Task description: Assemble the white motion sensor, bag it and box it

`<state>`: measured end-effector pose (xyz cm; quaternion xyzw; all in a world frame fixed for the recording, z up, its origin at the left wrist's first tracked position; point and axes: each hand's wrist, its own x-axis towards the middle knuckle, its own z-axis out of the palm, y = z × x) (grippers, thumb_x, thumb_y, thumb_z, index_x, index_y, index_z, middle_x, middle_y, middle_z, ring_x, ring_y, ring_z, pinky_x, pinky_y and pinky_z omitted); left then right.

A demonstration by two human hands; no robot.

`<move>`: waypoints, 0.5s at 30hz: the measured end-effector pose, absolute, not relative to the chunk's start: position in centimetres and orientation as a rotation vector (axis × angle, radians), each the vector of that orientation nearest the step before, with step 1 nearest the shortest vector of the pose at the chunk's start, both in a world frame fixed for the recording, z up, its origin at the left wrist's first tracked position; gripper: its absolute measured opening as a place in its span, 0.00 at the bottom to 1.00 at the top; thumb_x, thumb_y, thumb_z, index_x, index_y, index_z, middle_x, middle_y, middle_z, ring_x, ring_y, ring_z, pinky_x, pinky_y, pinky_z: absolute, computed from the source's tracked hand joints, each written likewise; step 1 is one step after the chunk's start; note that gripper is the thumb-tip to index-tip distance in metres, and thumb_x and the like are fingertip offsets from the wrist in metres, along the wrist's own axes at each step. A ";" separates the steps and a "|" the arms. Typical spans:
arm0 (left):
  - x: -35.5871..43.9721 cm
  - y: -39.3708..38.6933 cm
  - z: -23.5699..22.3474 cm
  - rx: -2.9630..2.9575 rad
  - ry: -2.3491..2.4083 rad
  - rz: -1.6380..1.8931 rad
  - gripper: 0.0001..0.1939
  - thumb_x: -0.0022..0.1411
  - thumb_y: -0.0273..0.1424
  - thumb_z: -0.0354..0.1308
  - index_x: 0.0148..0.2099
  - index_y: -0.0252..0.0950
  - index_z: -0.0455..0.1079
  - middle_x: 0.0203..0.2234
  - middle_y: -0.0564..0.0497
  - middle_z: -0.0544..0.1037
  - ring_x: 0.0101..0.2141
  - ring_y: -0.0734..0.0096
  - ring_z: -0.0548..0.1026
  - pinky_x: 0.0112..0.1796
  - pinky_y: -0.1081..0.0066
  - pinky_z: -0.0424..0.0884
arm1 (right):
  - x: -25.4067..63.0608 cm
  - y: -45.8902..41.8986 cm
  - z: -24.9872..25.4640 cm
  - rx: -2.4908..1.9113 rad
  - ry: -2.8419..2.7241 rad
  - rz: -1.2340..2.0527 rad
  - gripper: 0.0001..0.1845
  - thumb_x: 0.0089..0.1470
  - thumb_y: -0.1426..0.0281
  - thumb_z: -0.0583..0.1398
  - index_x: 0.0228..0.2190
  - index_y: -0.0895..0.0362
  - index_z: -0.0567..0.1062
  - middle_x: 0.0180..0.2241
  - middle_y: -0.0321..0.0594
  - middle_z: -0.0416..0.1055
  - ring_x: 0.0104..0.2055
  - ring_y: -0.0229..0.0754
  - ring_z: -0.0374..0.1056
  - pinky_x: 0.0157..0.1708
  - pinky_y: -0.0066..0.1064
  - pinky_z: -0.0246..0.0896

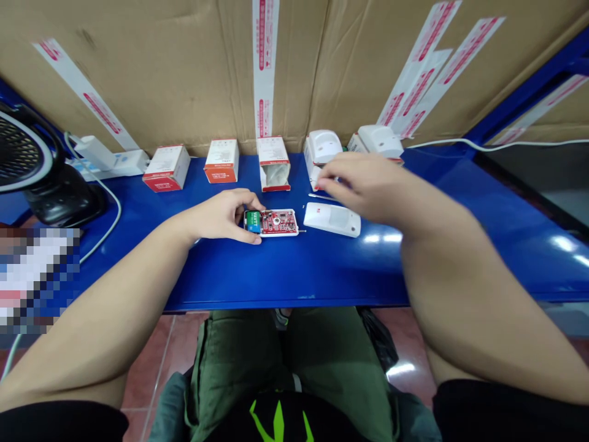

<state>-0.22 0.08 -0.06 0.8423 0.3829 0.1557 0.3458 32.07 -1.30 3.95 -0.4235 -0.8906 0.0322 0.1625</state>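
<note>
One black desk fan (pixel 23 150) at far left on the blue bench (pixel 285 276); white power strip (pixel 131 162) just beside it, against the cardboard (pixel 184 80). Next, a red-and-white detector carton (pixel 168 161), then a smaller-looking carton (pixel 221 161). Left hand (pixel 223 212) in front of these, thumb and fingers clamped on the battery end of an opened detector base (pixel 278 224), which lies flat near bench centre: green battery (pixel 253 221) at left, red circuit board (pixel 283 221) at right. Behind it, an open-ended carton (pixel 273 150). Rightward, a white detector cover (pixel 332 220), a slim pale rod (pixel 322 197) behind it. Right hand (pixel 361 181) blurred above, fingers curled; cannot tell whether they grip anything. Behind it, two white detectors (pixel 324 145) resting on cartons, one each
</note>
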 end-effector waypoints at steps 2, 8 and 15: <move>-0.3 0.0 -0.1 2.175 0.991 0.414 0.28 0.49 0.46 0.81 0.47 0.37 0.80 0.41 0.50 0.80 0.34 0.67 0.75 0.36 0.69 0.71 | 34.8 -2.2 4.9 -1.539 -2.389 0.225 0.09 0.68 0.63 0.60 0.40 0.52 0.80 0.36 0.46 0.79 0.38 0.50 0.72 0.42 0.44 0.68; -0.4 0.2 -0.1 2.195 0.963 0.388 0.28 0.50 0.46 0.80 0.49 0.37 0.81 0.44 0.48 0.82 0.37 0.65 0.77 0.38 0.67 0.72 | 42.7 -6.1 2.3 -2.023 -2.180 0.156 0.10 0.55 0.67 0.67 0.41 0.54 0.80 0.43 0.60 0.83 0.44 0.60 0.76 0.50 0.53 0.71; -0.3 -0.1 0.2 2.129 0.963 0.389 0.28 0.49 0.45 0.80 0.48 0.37 0.80 0.46 0.47 0.83 0.39 0.63 0.78 0.39 0.66 0.72 | 46.8 -8.1 0.7 -2.174 -2.049 0.191 0.06 0.51 0.64 0.64 0.35 0.46 0.78 0.45 0.59 0.85 0.47 0.68 0.79 0.52 0.62 0.73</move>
